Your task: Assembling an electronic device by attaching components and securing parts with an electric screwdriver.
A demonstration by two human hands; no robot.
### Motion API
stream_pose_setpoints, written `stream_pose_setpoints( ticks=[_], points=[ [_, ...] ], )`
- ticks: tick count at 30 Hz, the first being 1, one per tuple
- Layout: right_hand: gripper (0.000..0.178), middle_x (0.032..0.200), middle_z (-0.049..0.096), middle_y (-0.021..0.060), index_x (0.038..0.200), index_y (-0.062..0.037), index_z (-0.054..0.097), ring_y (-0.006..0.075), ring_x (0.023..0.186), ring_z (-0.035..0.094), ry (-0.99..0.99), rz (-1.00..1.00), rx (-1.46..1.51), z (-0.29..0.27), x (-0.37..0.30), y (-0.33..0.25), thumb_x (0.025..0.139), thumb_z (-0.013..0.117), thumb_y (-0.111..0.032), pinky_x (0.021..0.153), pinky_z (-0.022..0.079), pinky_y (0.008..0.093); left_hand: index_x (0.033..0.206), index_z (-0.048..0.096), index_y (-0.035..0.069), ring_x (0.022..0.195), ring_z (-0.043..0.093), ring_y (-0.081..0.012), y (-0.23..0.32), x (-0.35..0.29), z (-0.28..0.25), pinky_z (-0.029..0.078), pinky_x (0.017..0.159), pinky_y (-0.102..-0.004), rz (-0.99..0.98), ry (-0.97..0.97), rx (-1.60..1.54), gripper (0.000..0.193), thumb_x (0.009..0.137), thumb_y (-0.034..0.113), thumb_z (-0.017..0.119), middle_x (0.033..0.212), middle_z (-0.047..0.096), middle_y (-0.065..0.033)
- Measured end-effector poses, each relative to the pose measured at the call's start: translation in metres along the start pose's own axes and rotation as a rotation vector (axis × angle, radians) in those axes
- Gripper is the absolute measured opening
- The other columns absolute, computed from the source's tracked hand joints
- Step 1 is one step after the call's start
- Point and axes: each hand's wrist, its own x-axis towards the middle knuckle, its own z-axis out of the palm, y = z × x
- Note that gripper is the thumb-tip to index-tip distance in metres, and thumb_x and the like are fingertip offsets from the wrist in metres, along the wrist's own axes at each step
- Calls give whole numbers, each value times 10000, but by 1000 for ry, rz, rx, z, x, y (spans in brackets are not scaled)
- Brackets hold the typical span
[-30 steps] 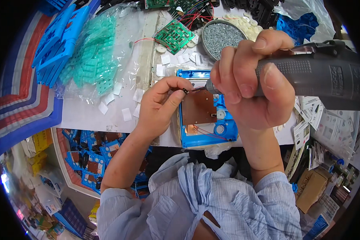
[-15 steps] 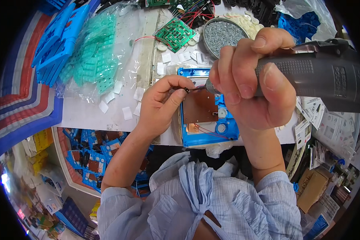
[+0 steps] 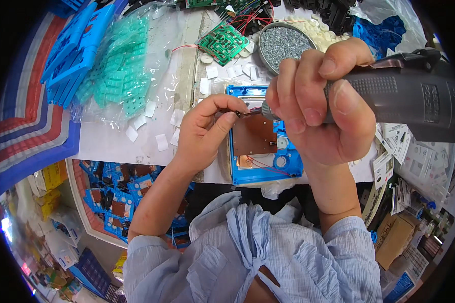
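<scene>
My right hand (image 3: 333,106) is wrapped round a dark grey electric screwdriver (image 3: 404,91), held level with its bit pointing left. The thin bit meets a small black piece (image 3: 239,114), which my left hand (image 3: 199,134) pinches between thumb and forefinger. What this piece is exactly, and whether a screw sits at the tip, is too small to tell. Below the bit lies an open blue plastic case (image 3: 265,178) with a brown circuit board (image 3: 254,135) and thin red wires inside. My right hand hides part of the case's right side.
Behind the case stands a round tin of screws (image 3: 283,45), beside a green circuit board (image 3: 224,44) with wires. Bagged green parts (image 3: 119,76) and stacked blue frames (image 3: 73,55) lie left. A bin of blue assemblies (image 3: 119,202) is below the table edge. Printed cards (image 3: 392,146) lie right.
</scene>
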Motion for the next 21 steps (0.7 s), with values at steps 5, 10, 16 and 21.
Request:
stream_pose_setpoints(
  ticks=[5,10,16,21],
  points=[
    [410,739,480,-5,1376,-40,453,127,639,455,-95,-107,-40,-20,-3,6,1018,463,-239,648,445,330,1192,620,-19,1079,609,-131,-2,-1,-1,467,989,-297,13,21,21,177,1046,56,555,1140,667,-70],
    [485,751,469,-11,1436,7,420,122,649,423,147,-44,-276,-29,-7,-34,1027,444,-251,650,406,327,1136,641,7,1021,624,-124,-2,2,1,482,959,-294,50,42,108,136,1010,47,607,1090,688,-58],
    [489,793,504,6,1415,31,450,148,687,441,361,-62,-616,-56,-19,-83,998,482,-222,670,399,333,1015,670,84,868,638,-154,-1,1,7,453,859,-336,217,72,601,181,866,-6,719,991,715,-28],
    [358,871,613,60,1243,-2,593,223,762,551,429,-121,-1179,-31,-53,-106,908,617,-126,715,459,354,945,657,139,799,616,-204,3,4,17,361,867,-390,498,50,905,216,795,8,742,955,727,16]
  ],
)
